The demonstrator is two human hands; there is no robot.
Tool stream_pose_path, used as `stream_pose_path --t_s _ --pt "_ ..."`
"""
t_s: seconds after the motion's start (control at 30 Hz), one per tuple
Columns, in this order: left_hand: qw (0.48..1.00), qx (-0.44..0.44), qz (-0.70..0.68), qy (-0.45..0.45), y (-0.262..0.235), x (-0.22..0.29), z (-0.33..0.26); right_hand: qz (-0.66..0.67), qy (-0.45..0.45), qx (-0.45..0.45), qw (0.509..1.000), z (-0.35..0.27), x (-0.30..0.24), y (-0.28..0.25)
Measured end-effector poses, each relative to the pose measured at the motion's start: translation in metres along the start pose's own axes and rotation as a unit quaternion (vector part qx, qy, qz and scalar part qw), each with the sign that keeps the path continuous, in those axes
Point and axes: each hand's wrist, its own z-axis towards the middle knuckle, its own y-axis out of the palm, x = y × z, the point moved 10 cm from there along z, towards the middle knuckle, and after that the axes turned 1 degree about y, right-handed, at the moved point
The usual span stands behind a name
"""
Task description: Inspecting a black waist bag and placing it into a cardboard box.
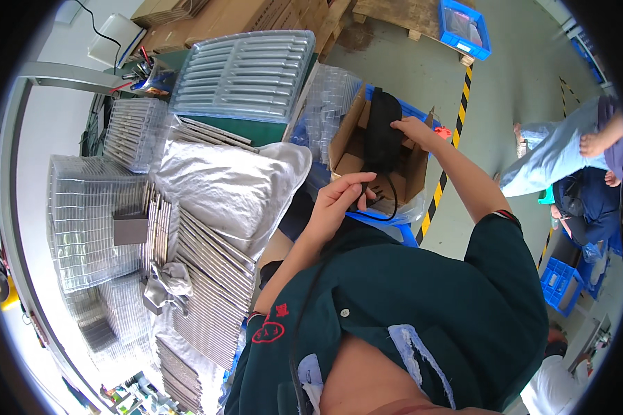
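A long black soft-looking pouch (383,128) is held over an open cardboard box (344,144). My right hand (417,131) grips the pouch's right side, with the thumb and fingers closed on its edge. Close to my body, my left hand (344,197) is closed in a pinch at the pouch's lower end, around a black cable (395,200). The cable loops from that hand up toward the pouch. What exactly sits between the left fingertips is partly hidden. Brown cardboard flaps show inside the box.
To the left, a table carries rows of thin metal rods (211,304), a silvery cloth (232,183), stacked clear plastic trays (93,221) and a large blister tray (242,76). A blue crate (466,31) rests on a pallet ahead. Other people sit at the right.
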Motion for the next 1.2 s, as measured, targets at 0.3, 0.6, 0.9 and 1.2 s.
stream_pose_path --t_s 0.3,0.6,0.9,1.2 --pt "0.981 0.106 0.088 -0.134 -0.054 -0.022 0.003 0.113 0.006 -0.022 0.993 -0.046 -0.011 -0.009" --pt "0.798 -0.038 0.590 0.122 -0.019 -0.065 0.053 0.253 -0.044 0.055 0.965 -0.144 -0.062 -0.057" --pt "0.761 -0.095 0.620 0.165 0.028 -0.091 0.050 0.254 -0.011 0.050 0.966 -0.197 -0.050 -0.081" --pt "0.745 -0.178 0.623 0.162 -0.010 -0.143 0.024 0.127 0.052 0.031 0.990 -0.053 -0.007 0.002"
